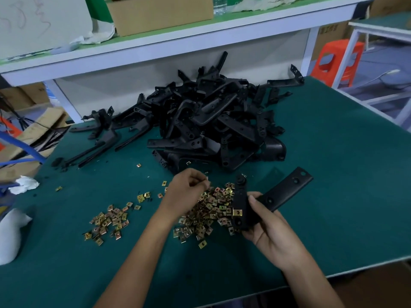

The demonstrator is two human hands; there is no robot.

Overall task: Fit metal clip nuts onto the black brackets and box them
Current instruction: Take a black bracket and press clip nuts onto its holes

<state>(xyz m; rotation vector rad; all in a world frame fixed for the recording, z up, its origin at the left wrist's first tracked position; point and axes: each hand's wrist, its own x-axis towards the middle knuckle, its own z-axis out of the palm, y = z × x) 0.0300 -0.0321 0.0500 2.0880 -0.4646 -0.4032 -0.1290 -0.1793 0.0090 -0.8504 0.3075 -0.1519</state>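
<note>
We are holding the black bracket (pixel 287 190) in the right hand (pixel 269 230) grip | left hand (pixel 186 192) curling over the clip nuts (pixel 213 207), grip contents unclear | green table (pixel 333 174) showing right of the bracket grip, out to its edge

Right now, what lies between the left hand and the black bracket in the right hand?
The heap of metal clip nuts lies between left hand and black bracket, shown in the head view.

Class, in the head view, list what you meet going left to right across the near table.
Nearer white wad, smaller heap of clip nuts, larger heap of clip nuts, black bracket. The left hand and right hand overlap these; omitted.
</note>
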